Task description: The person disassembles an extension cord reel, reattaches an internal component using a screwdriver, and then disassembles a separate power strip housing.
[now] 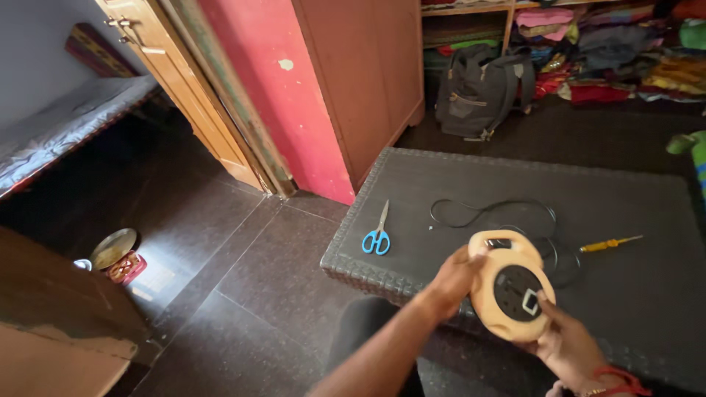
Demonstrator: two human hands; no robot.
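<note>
From the head camera, both hands held a round, cream-coloured cord reel (512,285) with a dark socket face, lifted just above the near edge of a low dark tabletop (640,294). The left hand (454,281) gripped the reel's left rim, its fingers (476,257) curled shut around the edge. The right hand (570,343) cradled the reel from below and on the right, its fingers closed against the rim, with a red band at the wrist. A black cord (491,209) ran from the reel and lay in loose loops on the tabletop behind it. A pair of blue-handled scissors (378,234) lay on the tabletop to the left, well apart from the reel, blades pointing away. A yellow-handled screwdriver (607,243) lay to the right of the cord loops. Beyond the tabletop a dark backpack (479,90) leaned near a red cupboard (309,81), beside shelves of folded cloth. On the tiled floor (243,287) at the left sat a round metal lid (112,247).
</note>
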